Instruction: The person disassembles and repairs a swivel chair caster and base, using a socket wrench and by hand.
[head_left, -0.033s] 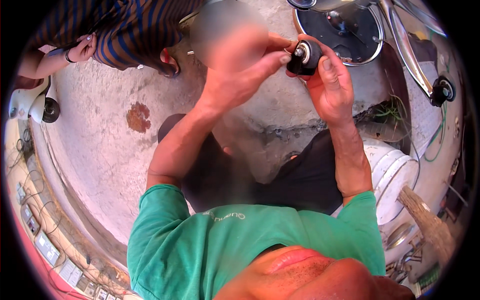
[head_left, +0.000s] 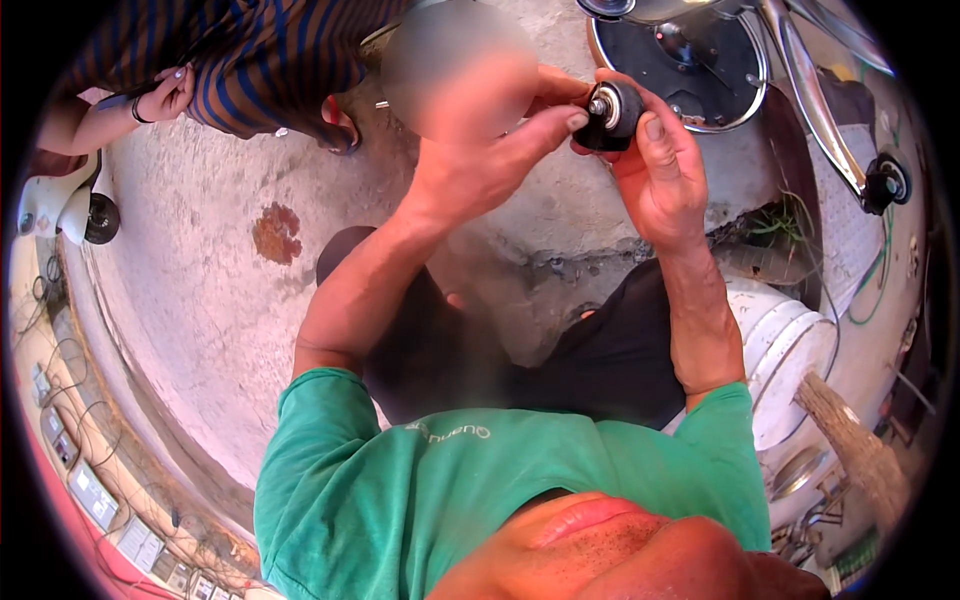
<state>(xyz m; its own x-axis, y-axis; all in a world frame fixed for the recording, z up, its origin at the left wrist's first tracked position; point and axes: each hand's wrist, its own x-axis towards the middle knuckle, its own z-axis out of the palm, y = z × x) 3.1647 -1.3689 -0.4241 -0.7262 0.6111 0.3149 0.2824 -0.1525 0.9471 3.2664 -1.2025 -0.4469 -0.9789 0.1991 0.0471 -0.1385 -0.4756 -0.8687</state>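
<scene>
Both hands hold a small black caster wheel (head_left: 622, 110) with a silver axle stub, upper centre right. My right hand (head_left: 662, 160) wraps round it from the right, thumb upright beside the tyre. My left hand (head_left: 485, 165) grips it from the left, thumb tip and index finger at its side; a grey blur hides part of this hand. Behind the wheel are a round black, chrome-rimmed disc (head_left: 690, 85) and a curved chrome leg (head_left: 815, 105) ending in another black caster (head_left: 882, 182).
A person in striped clothing (head_left: 240, 65) is at upper left, a hand (head_left: 165, 100) against the fabric. A black wheel (head_left: 102, 219) on a white body lies below. A white bucket (head_left: 760, 400) and wooden post (head_left: 855, 440) are right; cables and boxes (head_left: 95, 495) line the left edge.
</scene>
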